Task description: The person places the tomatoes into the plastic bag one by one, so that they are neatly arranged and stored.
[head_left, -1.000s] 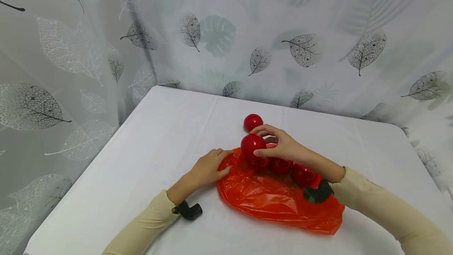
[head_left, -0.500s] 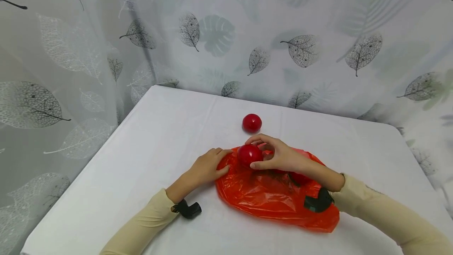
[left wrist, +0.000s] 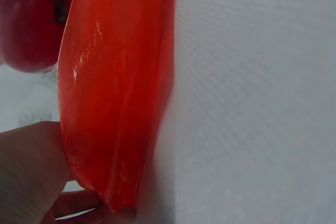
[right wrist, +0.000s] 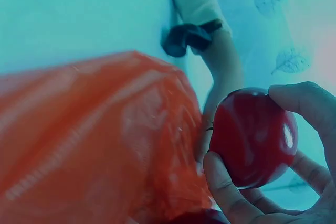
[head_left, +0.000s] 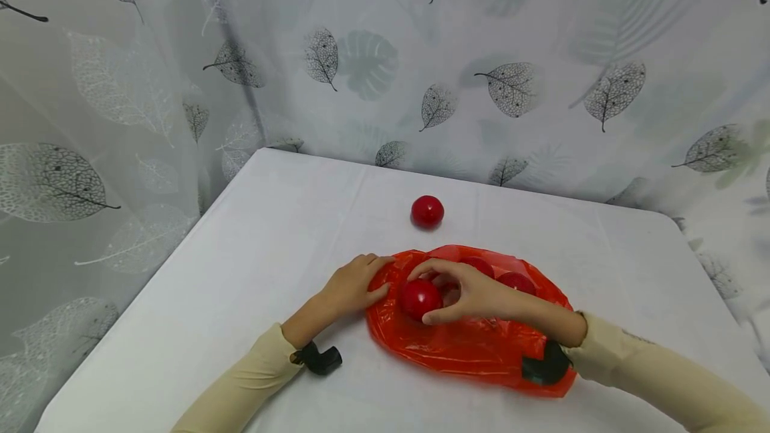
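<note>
My right hand (head_left: 478, 291) grips a shiny red tomato (head_left: 421, 299) between thumb and fingers, over the left part of an orange-red plastic bag (head_left: 463, 356). In the right wrist view the fingers curl round this tomato (right wrist: 254, 142), beside the bag (right wrist: 100, 145). At the bag's left end, my left hand (head_left: 351, 286) holds its edge, the thumb on one side and fingers on the other in the left wrist view. More tomatoes (head_left: 516, 282) sit in the bag's opening, partly hidden behind my right hand and forearm.
One loose tomato (head_left: 428, 212) lies on the white table (head_left: 289, 219) beyond the bag. A leaf-patterned curtain (head_left: 385, 65) hangs behind and along the left side. Black wrist camera mounts (head_left: 321, 359) stick out below both wrists.
My right hand has moved toward me with the tomato, from the bag's far edge to over its left part. My left hand has stayed at the bag's left end.
</note>
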### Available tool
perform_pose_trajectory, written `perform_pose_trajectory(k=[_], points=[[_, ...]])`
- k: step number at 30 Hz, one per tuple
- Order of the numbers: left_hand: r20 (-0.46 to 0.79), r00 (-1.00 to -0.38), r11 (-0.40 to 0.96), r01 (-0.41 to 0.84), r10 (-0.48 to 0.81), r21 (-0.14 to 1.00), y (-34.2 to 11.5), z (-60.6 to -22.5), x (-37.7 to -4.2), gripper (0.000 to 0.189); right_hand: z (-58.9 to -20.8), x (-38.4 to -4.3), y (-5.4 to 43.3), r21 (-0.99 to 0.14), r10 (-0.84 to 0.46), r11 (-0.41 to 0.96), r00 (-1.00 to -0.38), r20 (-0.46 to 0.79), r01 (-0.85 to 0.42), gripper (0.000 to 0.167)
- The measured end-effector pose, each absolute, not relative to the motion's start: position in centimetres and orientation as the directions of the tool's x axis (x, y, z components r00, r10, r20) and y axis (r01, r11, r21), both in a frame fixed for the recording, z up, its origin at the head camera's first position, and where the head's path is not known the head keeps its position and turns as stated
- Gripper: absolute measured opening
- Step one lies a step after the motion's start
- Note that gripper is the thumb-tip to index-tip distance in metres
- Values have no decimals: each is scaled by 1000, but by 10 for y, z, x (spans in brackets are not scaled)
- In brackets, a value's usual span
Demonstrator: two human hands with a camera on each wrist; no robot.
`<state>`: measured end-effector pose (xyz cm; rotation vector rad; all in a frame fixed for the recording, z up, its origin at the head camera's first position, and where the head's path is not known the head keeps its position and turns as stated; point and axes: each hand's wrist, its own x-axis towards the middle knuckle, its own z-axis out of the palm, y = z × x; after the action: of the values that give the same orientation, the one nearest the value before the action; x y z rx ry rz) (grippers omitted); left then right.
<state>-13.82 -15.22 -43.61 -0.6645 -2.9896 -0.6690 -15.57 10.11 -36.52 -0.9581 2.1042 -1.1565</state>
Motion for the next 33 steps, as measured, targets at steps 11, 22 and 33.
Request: perform_pose_trajectory(k=[11,22,33], points=[[111,-910,817,408,399,408,-152,-436,-138,48,-388,-147,102,-862,-825,377,-547,-145,-339,53],[106,-911,822,406,398,399,-151,-436,-138,47,-401,-141,102,-830,-852,358,-513,-103,-427,56],[123,-907,818,416,402,396,-152,-436,-138,46,-398,-144,102,-814,-857,392,-492,-154,-428,54]])
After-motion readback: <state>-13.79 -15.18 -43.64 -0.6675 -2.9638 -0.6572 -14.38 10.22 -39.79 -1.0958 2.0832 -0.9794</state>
